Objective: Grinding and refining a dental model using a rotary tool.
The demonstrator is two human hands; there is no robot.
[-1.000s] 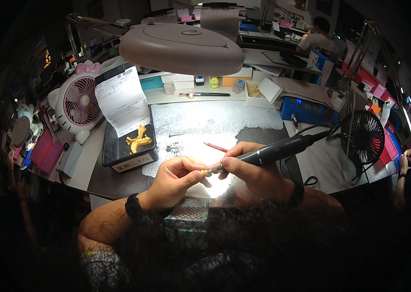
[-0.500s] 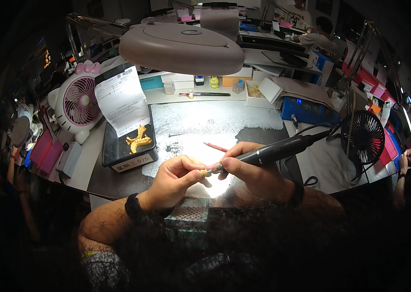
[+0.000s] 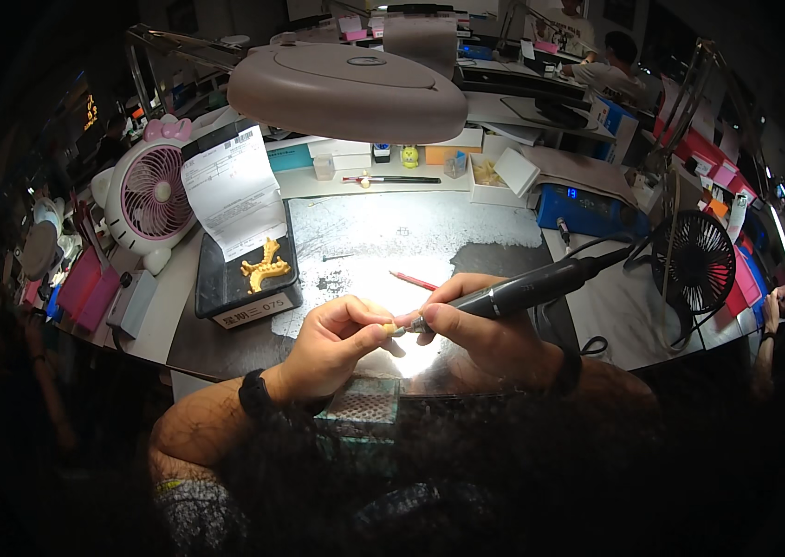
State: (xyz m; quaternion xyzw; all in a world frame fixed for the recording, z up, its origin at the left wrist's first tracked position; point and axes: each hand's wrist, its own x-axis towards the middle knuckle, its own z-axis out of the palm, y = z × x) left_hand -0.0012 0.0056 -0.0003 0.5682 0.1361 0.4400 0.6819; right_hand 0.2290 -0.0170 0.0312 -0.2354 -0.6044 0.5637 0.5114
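Under the lamp, my left hand (image 3: 329, 342) pinches a small yellowish piece (image 3: 389, 330) between thumb and fingertips. Its exact kind is too small to make out. My right hand (image 3: 485, 334) holds a black rotary handpiece (image 3: 536, 286) like a pen, with the shaft slanting up to the right. The handpiece's metal nose (image 3: 415, 324) points left and its tip meets the small piece or sits right at it; I cannot tell which. A red pencil (image 3: 411, 279) lies on the bench just beyond my right fingers.
A black tray (image 3: 213, 283) at left holds yellow dental models (image 3: 268, 269) and a paper slip (image 3: 233, 190). The lamp head (image 3: 346, 93) hangs low over the bench. A blue control unit (image 3: 587, 218), black fan (image 3: 694, 260) and cable stand right; a pink-white fan (image 3: 153, 190) stands left.
Both hands stay in nearly the same place, with only a slight shift of the handpiece's nose at the piece. The reading on the blue unit's display has changed.
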